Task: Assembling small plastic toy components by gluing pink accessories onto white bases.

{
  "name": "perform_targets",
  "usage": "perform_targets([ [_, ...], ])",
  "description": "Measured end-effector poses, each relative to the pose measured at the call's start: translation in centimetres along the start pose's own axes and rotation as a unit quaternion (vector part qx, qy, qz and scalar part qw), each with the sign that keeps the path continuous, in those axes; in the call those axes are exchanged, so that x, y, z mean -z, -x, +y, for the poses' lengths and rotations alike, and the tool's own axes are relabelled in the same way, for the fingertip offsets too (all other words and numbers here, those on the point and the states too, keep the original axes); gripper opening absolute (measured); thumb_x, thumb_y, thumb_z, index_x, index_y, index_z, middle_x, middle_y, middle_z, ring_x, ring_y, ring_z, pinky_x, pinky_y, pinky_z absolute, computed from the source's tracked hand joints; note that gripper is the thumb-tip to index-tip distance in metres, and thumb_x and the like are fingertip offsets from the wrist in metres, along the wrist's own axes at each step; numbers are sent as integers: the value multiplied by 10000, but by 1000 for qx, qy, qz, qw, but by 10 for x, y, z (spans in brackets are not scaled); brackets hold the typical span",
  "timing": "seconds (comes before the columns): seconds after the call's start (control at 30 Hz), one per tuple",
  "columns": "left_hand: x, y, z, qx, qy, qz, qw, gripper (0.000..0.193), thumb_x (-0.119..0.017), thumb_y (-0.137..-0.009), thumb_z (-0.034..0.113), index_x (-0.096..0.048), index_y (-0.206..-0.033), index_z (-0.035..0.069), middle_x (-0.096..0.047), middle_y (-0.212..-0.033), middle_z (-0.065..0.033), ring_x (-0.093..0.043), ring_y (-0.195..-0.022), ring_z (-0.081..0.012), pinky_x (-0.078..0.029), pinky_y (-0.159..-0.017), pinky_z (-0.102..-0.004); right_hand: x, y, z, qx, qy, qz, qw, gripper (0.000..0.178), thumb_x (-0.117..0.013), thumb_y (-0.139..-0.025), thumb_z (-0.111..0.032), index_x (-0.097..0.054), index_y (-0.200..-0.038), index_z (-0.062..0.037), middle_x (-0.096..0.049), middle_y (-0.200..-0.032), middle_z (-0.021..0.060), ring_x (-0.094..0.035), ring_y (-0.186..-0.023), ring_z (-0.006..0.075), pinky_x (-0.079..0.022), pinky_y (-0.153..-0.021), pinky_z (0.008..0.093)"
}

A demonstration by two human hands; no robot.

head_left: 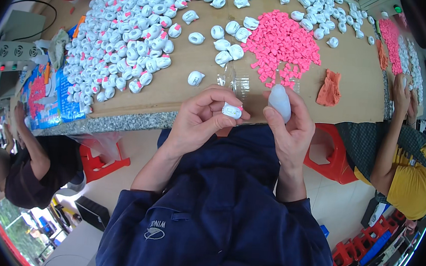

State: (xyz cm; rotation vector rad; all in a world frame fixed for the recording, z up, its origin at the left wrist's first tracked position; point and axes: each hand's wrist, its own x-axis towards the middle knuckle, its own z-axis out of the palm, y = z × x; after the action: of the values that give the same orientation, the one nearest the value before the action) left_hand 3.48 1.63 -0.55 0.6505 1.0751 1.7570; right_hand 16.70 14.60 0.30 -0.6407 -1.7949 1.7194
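Observation:
My left hand (202, 114) pinches a small white rounded plastic part (232, 110) with a bit of pink at its edge. To its right, my right hand (293, 127) is closed around a pale, smooth, pear-shaped thing (279, 104) with its narrow end up; its exact kind is unclear. Both hands are raised at the table's front edge, a short gap between them. Just beyond them lies a heap of small pink pieces (282, 46). Loose white parts (195, 78) sit on the brown board, left of that heap.
A large pile of white parts, many pink-tipped, (125, 41) covers the left; more white parts (327, 14) lie at the far right. A crumpled orange cloth-like item (329, 88) rests on the cardboard-coloured tabletop (347, 106). Co-workers sit at left (35, 164) and right (395, 167).

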Motion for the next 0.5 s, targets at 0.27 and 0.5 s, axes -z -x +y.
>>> perform_targets([
  [0.27, 1, 5, -8, -6, 35, -4, 999, 312, -639, -800, 169, -490, -1026, 13, -478, -1007, -84, -536, -861, -148, -434, -700, -242, 7, 5, 1, 8, 17, -11, 1000, 368, -601, -796, -20, -484, -1141, 35, -597, -1001, 114, -541, -915, 129, -422, -812, 250],
  [0.5, 3, 2, -6, 3, 51, 42, 998, 295, -607, -807, 82, -483, -1061, -3, -527, -1028, -126, -562, -900, -180, -459, -784, -276, 9, 9, -11, 36, 112, -37, 992, 366, -599, -799, -50, -485, -1134, 43, -584, -952, 98, -563, -859, 130, -443, -764, 242],
])
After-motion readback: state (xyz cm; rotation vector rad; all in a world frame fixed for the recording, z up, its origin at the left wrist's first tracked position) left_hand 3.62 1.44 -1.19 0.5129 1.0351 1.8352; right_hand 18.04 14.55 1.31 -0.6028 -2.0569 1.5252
